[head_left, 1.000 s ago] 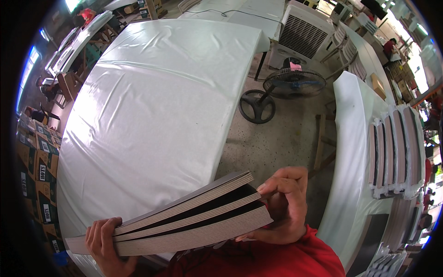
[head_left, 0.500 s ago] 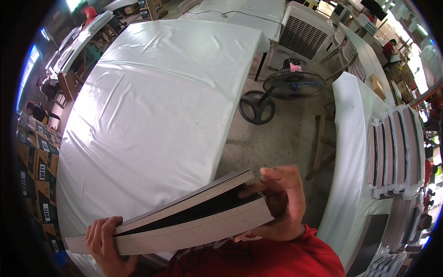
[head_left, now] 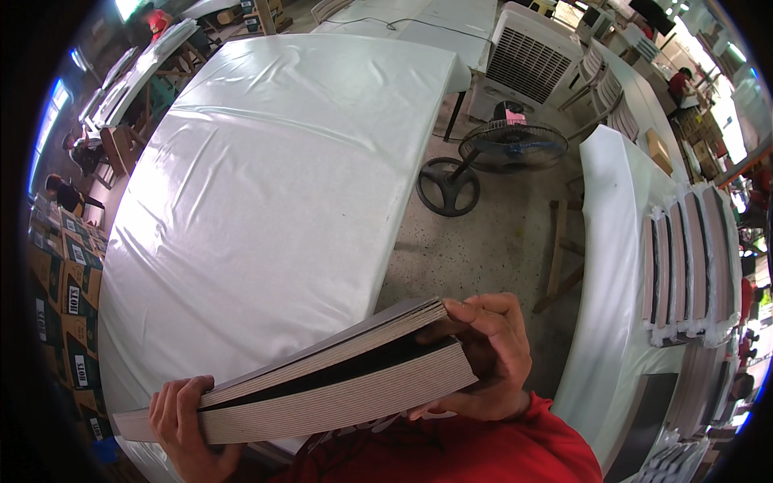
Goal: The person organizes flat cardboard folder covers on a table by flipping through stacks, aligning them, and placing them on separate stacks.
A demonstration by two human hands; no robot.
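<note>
A thick stack of thin boards (head_left: 346,394), with pale layered edges and black faces, is held aslant in front of my red shirt. My left hand (head_left: 181,419) is closed round its left end, fingers over the top. A wedge-shaped gap (head_left: 338,366) splits the stack, widest toward the right and showing a black face inside. At that end, my right hand (head_left: 495,350) grips the stack: fingertips touch the corner of the upper part, a finger reaches into the gap, and the thumb is by the lower part's underside.
A white-covered table (head_left: 266,209) lies ahead. Right of it stand a fan (head_left: 515,145) and an air cooler (head_left: 531,60). Plastic-wrapped board stacks (head_left: 688,262) rest on the right-hand table (head_left: 604,241). Cartons (head_left: 76,302) are piled at left. Other people work farther off.
My right fingers have come down from just off the upper part's corner onto it. The stack and my left hand stay almost where they were.
</note>
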